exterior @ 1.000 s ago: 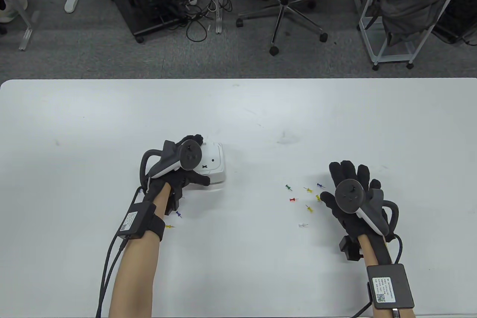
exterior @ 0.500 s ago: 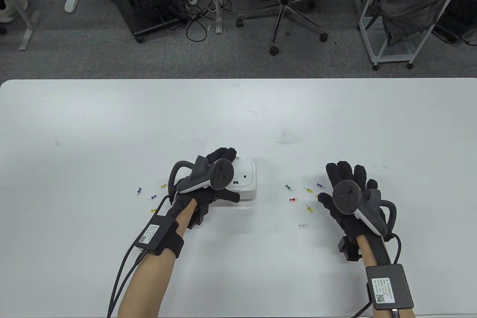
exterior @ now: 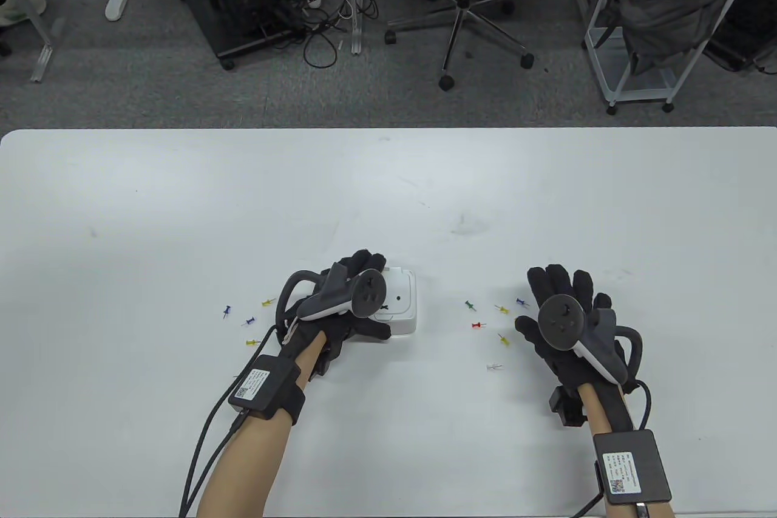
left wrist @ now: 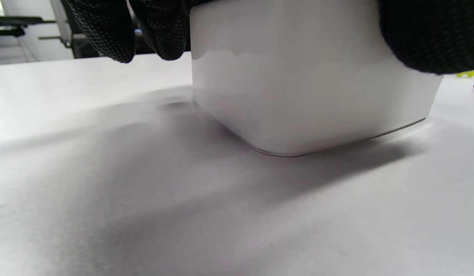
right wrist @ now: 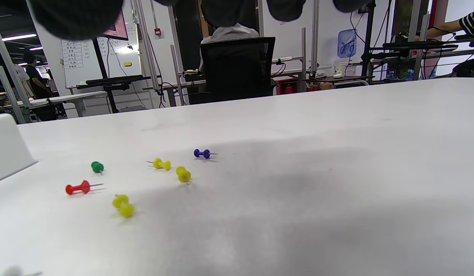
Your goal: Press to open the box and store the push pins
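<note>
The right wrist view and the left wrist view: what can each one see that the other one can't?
Only the right wrist view shows the green pin, the blue pin, several yellow pins and the office with a black chair behind the table.

Only the left wrist view shows the white box up close, standing on the table, with the left hand's fingers gripping it.

Both show the white table, a bit of the box and the red pin.
</note>
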The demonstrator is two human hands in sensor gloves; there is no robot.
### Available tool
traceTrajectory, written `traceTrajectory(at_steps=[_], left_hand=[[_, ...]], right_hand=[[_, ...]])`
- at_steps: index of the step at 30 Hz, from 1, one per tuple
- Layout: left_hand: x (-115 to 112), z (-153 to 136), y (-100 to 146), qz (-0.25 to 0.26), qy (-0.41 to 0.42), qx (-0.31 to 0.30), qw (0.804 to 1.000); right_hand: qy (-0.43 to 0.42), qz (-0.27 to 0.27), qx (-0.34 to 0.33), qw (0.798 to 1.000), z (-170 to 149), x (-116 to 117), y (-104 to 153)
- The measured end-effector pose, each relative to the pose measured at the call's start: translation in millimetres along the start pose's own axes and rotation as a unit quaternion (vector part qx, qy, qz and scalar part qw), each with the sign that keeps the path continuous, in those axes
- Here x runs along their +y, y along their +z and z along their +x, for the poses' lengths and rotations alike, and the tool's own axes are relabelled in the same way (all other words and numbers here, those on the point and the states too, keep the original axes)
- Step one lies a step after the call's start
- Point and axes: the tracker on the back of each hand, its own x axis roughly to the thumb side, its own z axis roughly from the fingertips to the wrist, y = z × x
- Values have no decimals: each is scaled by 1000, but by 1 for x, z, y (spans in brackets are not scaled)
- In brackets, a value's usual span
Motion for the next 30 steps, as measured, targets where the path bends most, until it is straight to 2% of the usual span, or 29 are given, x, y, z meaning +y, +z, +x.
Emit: traceTrajectory(at_steps=[6,8,15,17,24,30], left_hand=[[19,-6,25,31,74,-17,997],[24,-7,35,59,71,-19,996],[21,2,64,76,41,-46,995],[17,7,71,80,10,-57,995],[11,22,81,75,-59,-70,993],[10,27,79,64,-66,-73,993]], right_hand=[[0,2,-1,1000,1,1,0],[-1,3,-1,1000,1,0,0],[-1,2,-2,1000,1,0,0],[0,0,-2,1000,1,0,0],[1,1,-5,1000,2,1,0],[-1,4,-3,1000,1,1,0]])
